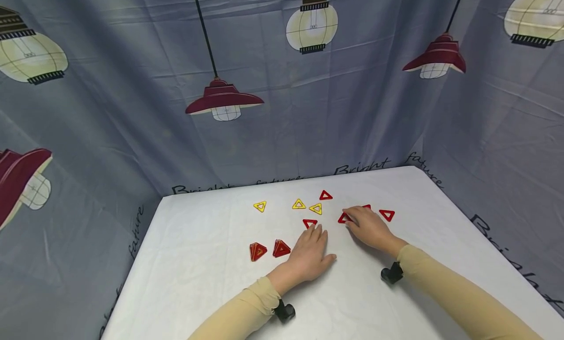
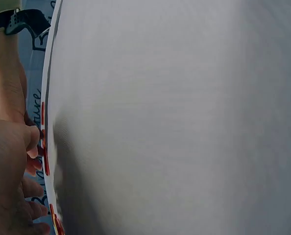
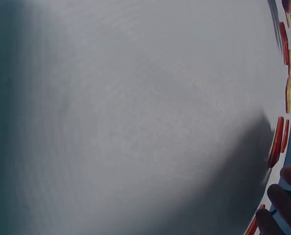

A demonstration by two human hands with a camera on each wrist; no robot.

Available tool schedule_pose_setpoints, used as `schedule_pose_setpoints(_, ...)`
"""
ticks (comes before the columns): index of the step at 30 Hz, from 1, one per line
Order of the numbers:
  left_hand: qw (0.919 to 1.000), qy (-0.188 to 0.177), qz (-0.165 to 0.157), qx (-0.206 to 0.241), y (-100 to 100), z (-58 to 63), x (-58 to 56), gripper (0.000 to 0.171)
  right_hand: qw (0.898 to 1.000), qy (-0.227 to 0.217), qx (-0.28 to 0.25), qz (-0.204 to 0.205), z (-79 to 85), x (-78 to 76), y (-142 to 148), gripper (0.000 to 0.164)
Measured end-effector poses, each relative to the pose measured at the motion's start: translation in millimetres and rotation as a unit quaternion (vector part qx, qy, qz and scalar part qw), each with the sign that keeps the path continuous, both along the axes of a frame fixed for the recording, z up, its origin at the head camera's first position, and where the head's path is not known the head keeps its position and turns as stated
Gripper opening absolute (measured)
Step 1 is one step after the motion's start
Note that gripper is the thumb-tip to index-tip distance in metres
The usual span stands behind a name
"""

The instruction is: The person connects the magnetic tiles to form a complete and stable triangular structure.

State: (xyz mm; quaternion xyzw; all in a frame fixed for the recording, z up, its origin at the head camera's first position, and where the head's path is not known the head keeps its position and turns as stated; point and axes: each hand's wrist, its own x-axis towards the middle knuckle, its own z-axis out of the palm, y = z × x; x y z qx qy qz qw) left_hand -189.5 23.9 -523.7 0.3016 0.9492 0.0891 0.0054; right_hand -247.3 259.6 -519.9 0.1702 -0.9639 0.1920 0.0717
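Note:
My left hand (image 1: 308,254) is spread low over the white table, fingers straight, fingertips right at a red triangle frame (image 1: 311,221). To its left sit two red pyramid-like triangle pieces (image 1: 281,248) with some yellow showing. My right hand (image 1: 372,228) reaches in from the right, with index finger and thumb beside another red triangle frame (image 1: 343,218). Behind that hand a further red triangle (image 1: 366,206) is mostly hidden. In the right wrist view, spread fingers (image 3: 282,200) show at the edge, near a red piece (image 3: 277,142).
Three yellow triangle frames (image 1: 298,204) lie farther back on the table (image 1: 198,261). One red triangle (image 1: 325,195) is near the back, another (image 1: 387,215) right of my right hand. Grey-blue curtains (image 1: 273,134) with printed lamps stand behind and at the sides.

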Motion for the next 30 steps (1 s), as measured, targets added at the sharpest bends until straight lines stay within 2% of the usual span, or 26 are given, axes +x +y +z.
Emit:
schedule_pose_setpoints(7,0.9987,-0.002,0.051,0.003,4,-3.6,-5.7,0.075,1.000,-0.007,0.022,-0.010,-1.1,-1.6,0,0.041)
schedule_pose_setpoints(20,0.9939,-0.058,0.093,-0.006,12,6.1,-13.5,0.084,0.997,-0.021,0.067,-0.023,0.6,-4.2,-4,0.044)
schedule_pose_setpoints(30,0.9880,-0.067,0.134,-0.037,15,11.4,-13.2,0.091,0.997,-0.022,0.074,-0.008,4.8,-6.1,-5,0.042)
